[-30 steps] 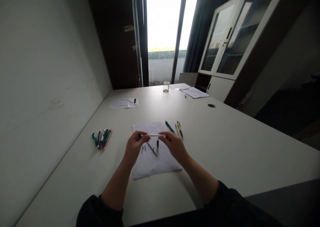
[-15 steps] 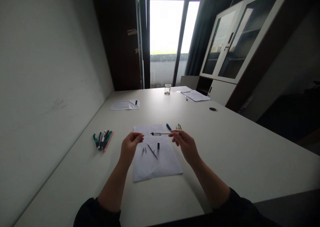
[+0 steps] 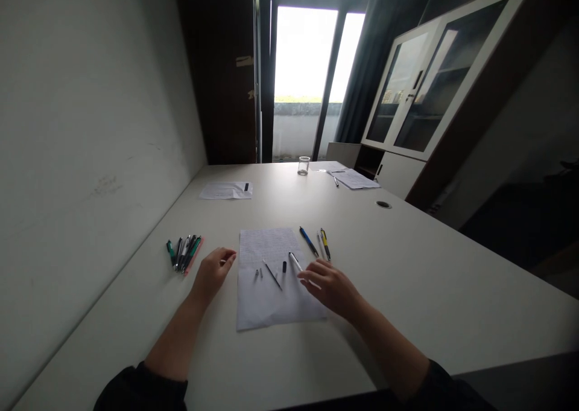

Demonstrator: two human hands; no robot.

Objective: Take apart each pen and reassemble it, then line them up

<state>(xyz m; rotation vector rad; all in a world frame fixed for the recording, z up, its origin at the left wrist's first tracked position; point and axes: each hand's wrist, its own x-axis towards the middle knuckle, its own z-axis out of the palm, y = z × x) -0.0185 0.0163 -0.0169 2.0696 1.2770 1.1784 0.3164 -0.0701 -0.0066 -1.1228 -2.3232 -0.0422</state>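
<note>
My right hand (image 3: 326, 283) is over the right edge of a printed sheet of paper (image 3: 257, 305), fingers closed around the near end of a white pen (image 3: 295, 261) with a dark tip end. That pen slants low over the paper, its other end hidden by my fingers. Left of the sheet, my left hand (image 3: 215, 272) rests near the table with fingers loosely curled, thumb apart, and nothing visible in it. On the paper lie a thin pen refill (image 3: 272, 275), a short black cap-like piece (image 3: 284, 267) and two tiny parts (image 3: 259, 273).
A blue pen (image 3: 309, 241) and a yellow-and-black pen (image 3: 325, 243) lie beyond my right hand, a pale one between them. Several pens (image 3: 184, 253) are bunched at left. Farther off are a glass (image 3: 303, 165), papers (image 3: 355, 178), another sheet (image 3: 221, 190) and a cable hole (image 3: 383, 204).
My right hand has lowered toward the paper, turning the white pen from level to slanted. My left hand has moved left and down, off the paper, its fingers loosened.
</note>
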